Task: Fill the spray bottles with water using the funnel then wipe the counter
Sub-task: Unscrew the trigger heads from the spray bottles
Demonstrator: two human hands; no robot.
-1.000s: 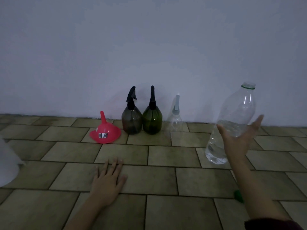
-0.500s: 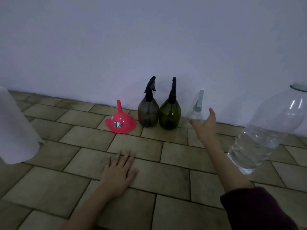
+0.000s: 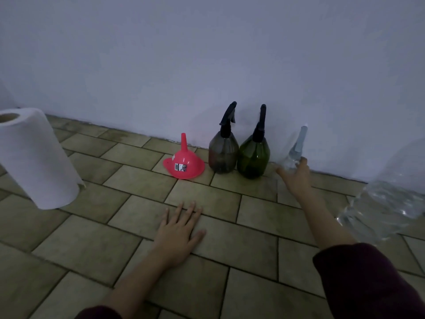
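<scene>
right fingers (image 3: 303, 162): curled round the clear spray bottle (image 3: 292, 157) by the wall
left hand (image 3: 179, 229): flat on the tiled counter (image 3: 69, 245), fingers spread, holding nothing
progress: barely begun; grey bottle (image 3: 222, 153) and green bottle (image 3: 253, 157) capped, funnel (image 3: 184, 162) upside down, unused
left to do: uncap, fill all three, wipe with paper roll (image 3: 34, 157)
room: water bottle (image 3: 386, 199) close at right; open tiles in front

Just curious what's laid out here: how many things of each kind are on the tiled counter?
Spray bottles: 3 (grey, green, clear)
Funnel: 1
Paper towel roll: 1
Large water bottle: 1
Total: 6
</scene>
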